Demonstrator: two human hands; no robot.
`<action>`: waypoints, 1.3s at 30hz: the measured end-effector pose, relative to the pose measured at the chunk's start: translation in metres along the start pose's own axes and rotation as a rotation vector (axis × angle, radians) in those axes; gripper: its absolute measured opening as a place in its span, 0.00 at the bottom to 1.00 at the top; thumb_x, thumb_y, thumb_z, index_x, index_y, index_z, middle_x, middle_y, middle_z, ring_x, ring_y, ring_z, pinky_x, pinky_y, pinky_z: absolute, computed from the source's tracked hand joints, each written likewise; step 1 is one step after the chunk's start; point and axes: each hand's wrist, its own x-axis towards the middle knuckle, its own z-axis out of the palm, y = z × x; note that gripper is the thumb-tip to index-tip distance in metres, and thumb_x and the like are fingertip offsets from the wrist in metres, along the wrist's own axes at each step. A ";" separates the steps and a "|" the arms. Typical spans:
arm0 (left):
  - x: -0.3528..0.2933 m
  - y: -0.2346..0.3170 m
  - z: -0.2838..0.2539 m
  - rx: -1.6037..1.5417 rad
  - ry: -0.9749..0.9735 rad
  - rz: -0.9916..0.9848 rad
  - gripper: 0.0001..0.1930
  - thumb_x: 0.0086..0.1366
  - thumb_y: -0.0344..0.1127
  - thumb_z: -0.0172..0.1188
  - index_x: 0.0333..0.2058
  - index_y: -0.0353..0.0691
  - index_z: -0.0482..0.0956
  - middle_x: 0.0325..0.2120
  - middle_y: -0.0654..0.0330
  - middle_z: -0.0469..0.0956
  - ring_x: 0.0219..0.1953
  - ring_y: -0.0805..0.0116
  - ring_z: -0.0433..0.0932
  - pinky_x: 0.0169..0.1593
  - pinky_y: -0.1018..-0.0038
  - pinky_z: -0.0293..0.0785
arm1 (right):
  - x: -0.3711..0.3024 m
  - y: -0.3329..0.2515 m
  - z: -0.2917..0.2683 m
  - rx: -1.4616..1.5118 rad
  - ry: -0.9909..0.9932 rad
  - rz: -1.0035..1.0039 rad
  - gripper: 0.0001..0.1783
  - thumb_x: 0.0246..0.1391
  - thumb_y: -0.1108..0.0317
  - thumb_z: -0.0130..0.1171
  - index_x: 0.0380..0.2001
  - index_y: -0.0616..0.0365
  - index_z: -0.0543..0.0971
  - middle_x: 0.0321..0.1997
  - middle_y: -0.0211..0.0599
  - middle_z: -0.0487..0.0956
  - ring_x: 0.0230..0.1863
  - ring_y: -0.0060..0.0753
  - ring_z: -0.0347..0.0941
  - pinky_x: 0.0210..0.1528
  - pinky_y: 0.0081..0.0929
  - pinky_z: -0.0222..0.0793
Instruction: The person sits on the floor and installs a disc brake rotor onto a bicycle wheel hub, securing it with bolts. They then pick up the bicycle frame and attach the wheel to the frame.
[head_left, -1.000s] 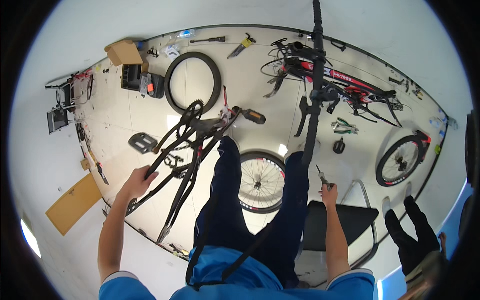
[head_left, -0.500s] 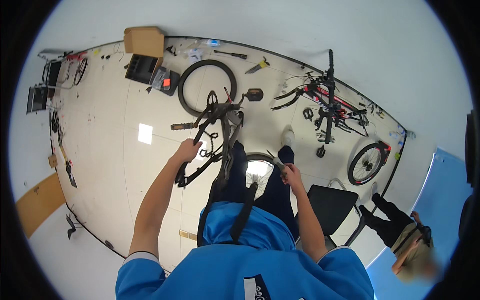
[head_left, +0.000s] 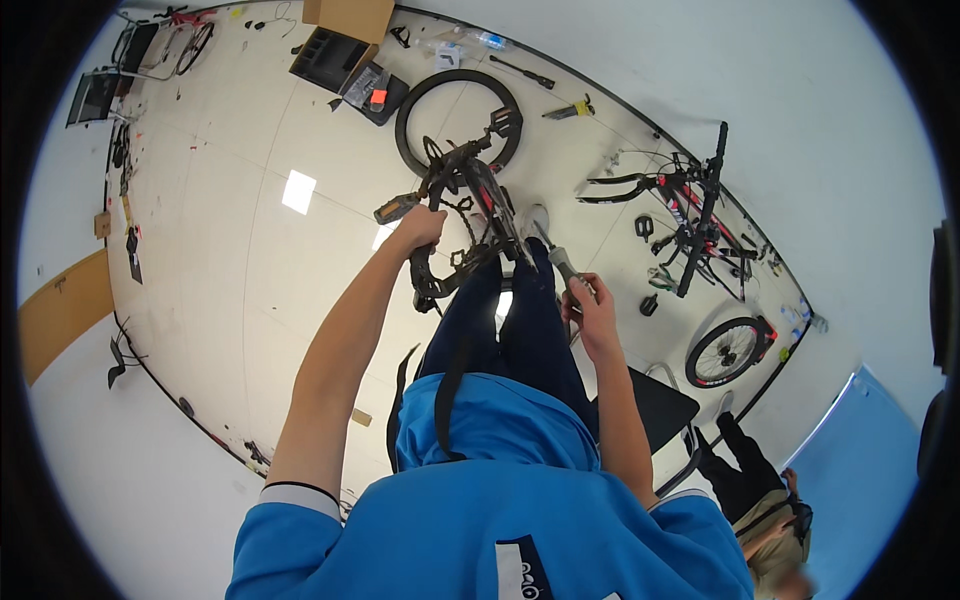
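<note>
My left hand (head_left: 427, 228) is closed around a dark tube of a black bicycle frame (head_left: 487, 190) with red accents, held up in front of my legs. Two pedals stick out from it, one pedal (head_left: 398, 208) close to my left hand and another pedal (head_left: 504, 122) at the far end. In my right hand (head_left: 594, 305) is a grey-handled screwdriver (head_left: 564, 263), its shaft pointing away and to the left, toward the frame. Whether its tip touches the frame I cannot tell. Beyond the frame, a black tyre (head_left: 402, 130) lies on the floor, partly covered by it.
Another bicycle frame with a handlebar (head_left: 708, 205) lies at the right, near loose pedals and a wheel (head_left: 725, 352). A black chair (head_left: 660, 408) stands beside my right arm. A person (head_left: 765, 490) is farther right. At the far left sits an open cardboard box (head_left: 352, 17).
The bicycle frame has turned in my left hand, and its far pedal now overlaps the tyre. My right hand has brought the screwdriver nearer the frame. The whole view has shifted.
</note>
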 end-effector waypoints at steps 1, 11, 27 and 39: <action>0.000 -0.001 0.003 -0.024 0.005 -0.008 0.24 0.69 0.44 0.53 0.19 0.29 0.71 0.14 0.54 0.72 0.12 0.63 0.72 0.19 0.65 0.72 | -0.002 -0.008 0.003 0.017 0.000 -0.012 0.11 0.62 0.61 0.59 0.38 0.54 0.70 0.26 0.33 0.74 0.26 0.26 0.71 0.28 0.25 0.67; -0.011 -0.002 0.047 -0.546 -0.036 -0.014 0.14 0.68 0.37 0.53 0.26 0.36 0.69 0.14 0.59 0.67 0.13 0.65 0.69 0.18 0.67 0.68 | -0.043 0.022 -0.021 0.280 0.148 0.025 0.15 0.62 0.64 0.56 0.47 0.55 0.66 0.33 0.39 0.78 0.30 0.30 0.77 0.30 0.26 0.74; -0.011 -0.008 0.108 -0.673 -0.338 -0.094 0.13 0.72 0.30 0.32 0.50 0.28 0.57 0.31 0.49 0.66 0.31 0.56 0.73 0.40 0.51 0.82 | -0.041 0.093 0.125 0.527 0.837 -0.575 0.15 0.56 0.74 0.51 0.44 0.61 0.60 0.43 0.44 0.80 0.28 0.22 0.68 0.30 0.23 0.66; -0.083 0.018 0.106 0.579 -0.182 0.071 0.29 0.67 0.59 0.47 0.38 0.33 0.74 0.39 0.40 0.78 0.32 0.44 0.79 0.47 0.56 0.78 | -0.040 0.105 0.111 0.172 1.115 -0.706 0.21 0.53 0.68 0.56 0.47 0.62 0.63 0.35 0.53 0.79 0.32 0.56 0.78 0.36 0.42 0.72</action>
